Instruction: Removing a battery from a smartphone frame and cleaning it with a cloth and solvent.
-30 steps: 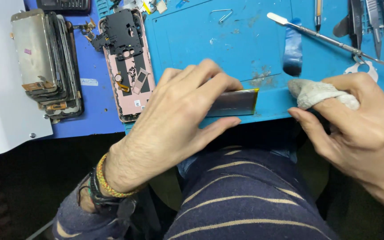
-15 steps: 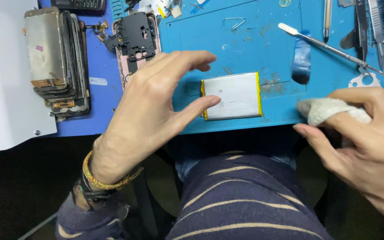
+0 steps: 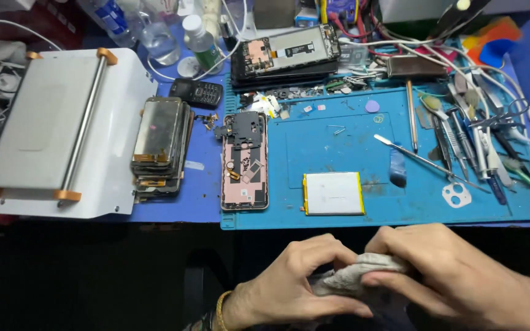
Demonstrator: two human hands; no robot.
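Observation:
My left hand (image 3: 299, 285) and my right hand (image 3: 455, 279) are together below the table's front edge, both gripping a crumpled grey-white cloth (image 3: 354, 276) between the fingers. Just beyond them a flat white phone battery (image 3: 333, 193) with yellow side strips lies alone on the blue work mat (image 3: 332, 132). To its left on the mat lies an opened phone frame (image 3: 244, 162), pinkish inside, with a black part over its top end.
A stack of phone screens (image 3: 159, 146) and a white machine with a metal bar (image 3: 62, 132) are at the left. Tweezers, a metal spudger (image 3: 424, 162) and other tools (image 3: 480, 147) crowd the mat's right. Bottles (image 3: 200, 40), cables and another open phone (image 3: 286, 52) line the back.
My left hand has let go of the battery and pulled back off the mat. Both hands now hold the cloth below the table edge. The view has widened over the whole bench.

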